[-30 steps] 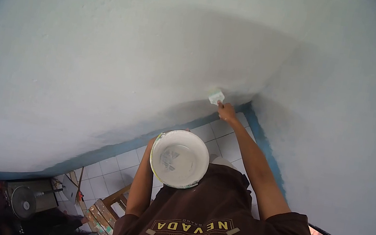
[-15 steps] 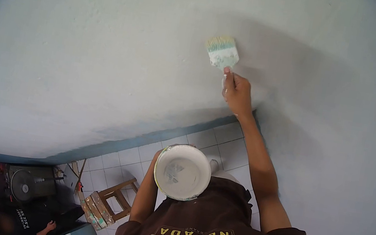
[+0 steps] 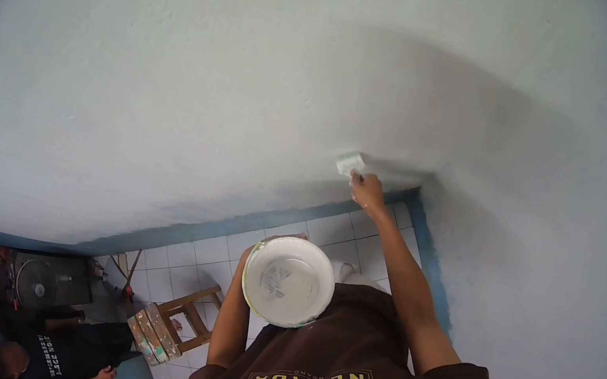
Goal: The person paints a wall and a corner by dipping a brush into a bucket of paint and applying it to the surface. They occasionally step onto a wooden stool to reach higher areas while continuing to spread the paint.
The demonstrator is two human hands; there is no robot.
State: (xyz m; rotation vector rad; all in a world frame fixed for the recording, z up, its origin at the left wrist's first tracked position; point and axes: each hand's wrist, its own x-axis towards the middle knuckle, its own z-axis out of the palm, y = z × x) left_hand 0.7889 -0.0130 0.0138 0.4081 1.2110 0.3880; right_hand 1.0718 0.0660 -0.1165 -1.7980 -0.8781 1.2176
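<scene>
Low on the pale wall point(image 3: 201, 86), a wide paintbrush point(image 3: 350, 163) has its bristles at the surface. My right hand point(image 3: 368, 192) is closed around its handle, with white paint on the fingers. A white paint bucket point(image 3: 326, 280) is held in front of my chest, its rim smeared with paint. Inside it lies whitish paint with a grey patch. My left hand point(image 3: 249, 254) supports the bucket from its far side and below; most of its fingers are hidden behind the bucket.
Blue paint borders the wall's foot point(image 3: 226, 225) above white floor tiles point(image 3: 210, 252). A paint-spotted wooden stool point(image 3: 158, 333) stands at lower left. Beyond it are a fan point(image 3: 38, 284) and another person in a dark shirt point(image 3: 67, 351). A second wall point(image 3: 540, 251) rises on the right.
My right hand has brought the brush down the wall, closer to the blue border. The bucket has shifted slightly left in view. The other person has come further into view.
</scene>
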